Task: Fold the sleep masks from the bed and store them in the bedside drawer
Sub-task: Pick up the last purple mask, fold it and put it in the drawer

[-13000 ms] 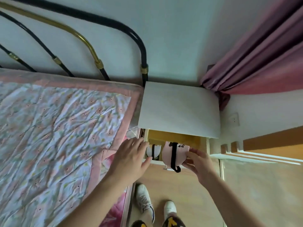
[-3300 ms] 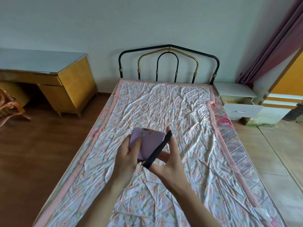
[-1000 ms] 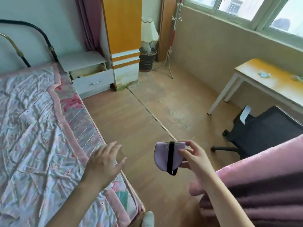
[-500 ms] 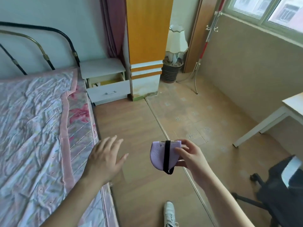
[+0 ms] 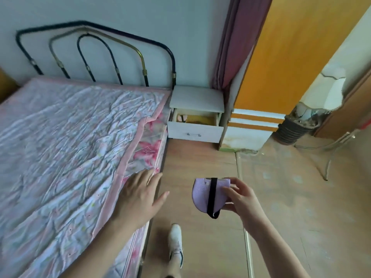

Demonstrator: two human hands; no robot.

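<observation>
My right hand (image 5: 240,199) pinches a folded lilac sleep mask (image 5: 204,194) with its black strap wrapped round it, held over the wooden floor. My left hand (image 5: 140,195) hovers open, fingers spread, over the right edge of the bed (image 5: 66,149). Ahead, the white bedside cabinet (image 5: 197,96) stands beside the headboard, its drawer (image 5: 195,133) pulled out. A pale folded mask (image 5: 182,117) shows at the drawer's left end.
A black and brass metal headboard (image 5: 96,49) backs the bed. An orange wardrobe (image 5: 281,57) and pink curtain (image 5: 234,41) stand right of the cabinet, with a lamp (image 5: 313,109) further right. My white shoe (image 5: 175,240) is on the floor strip along the bed.
The view has swung left and nearer the cabinet, and the drawer now lies straight ahead. My right hand still holds the folded mask. My left hand has shifted over the bed's edge.
</observation>
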